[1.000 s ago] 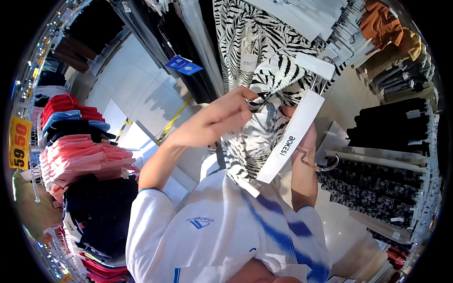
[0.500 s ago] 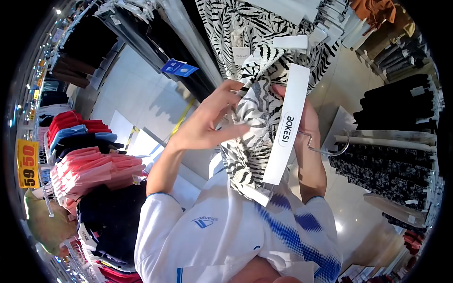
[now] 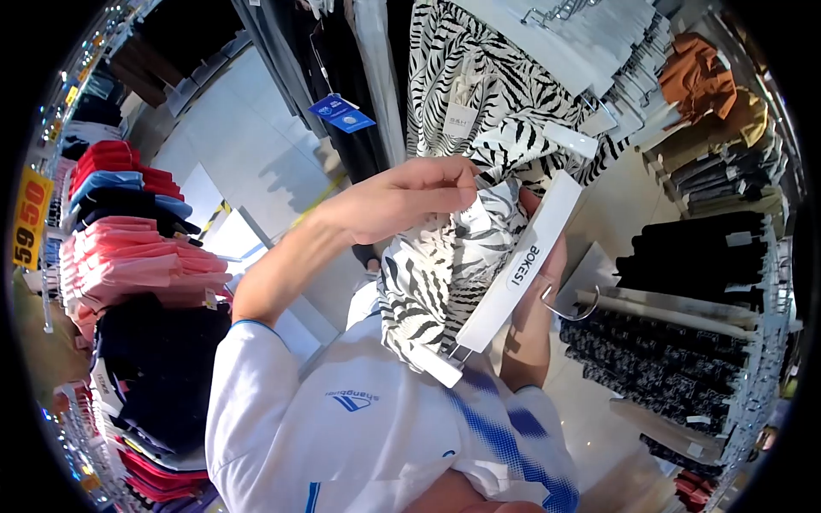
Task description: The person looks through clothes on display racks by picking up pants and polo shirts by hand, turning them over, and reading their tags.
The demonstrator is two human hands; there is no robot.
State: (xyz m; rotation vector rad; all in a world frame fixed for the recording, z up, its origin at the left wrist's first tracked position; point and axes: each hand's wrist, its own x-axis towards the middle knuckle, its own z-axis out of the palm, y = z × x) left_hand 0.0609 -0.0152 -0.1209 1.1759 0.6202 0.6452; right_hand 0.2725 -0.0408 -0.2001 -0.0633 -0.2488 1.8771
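A white clip hanger printed BOKESI slants across the front of me, its metal hook pointing right. Its clips hold a black-and-white zebra-print garment that is bunched up and hangs over toward the rack. My right hand is wrapped round the hanger and cloth from behind; most of its fingers are hidden. With thumb and fingers pinched together, my left hand grips the garment's upper edge beside a small white label. A paper tag hangs on the zebra cloth farther up.
Pink shirts and dark tops hang on the left, beside a 59.50 price sign. Black garments and patterned ones hang on the right. A blue tag dangles from black trousers ahead. Light floor tiles show between racks.
My left hand has gone from spread fingers to a pinch on the garment's edge. The hanger has tilted further to the right, and the view has shifted.
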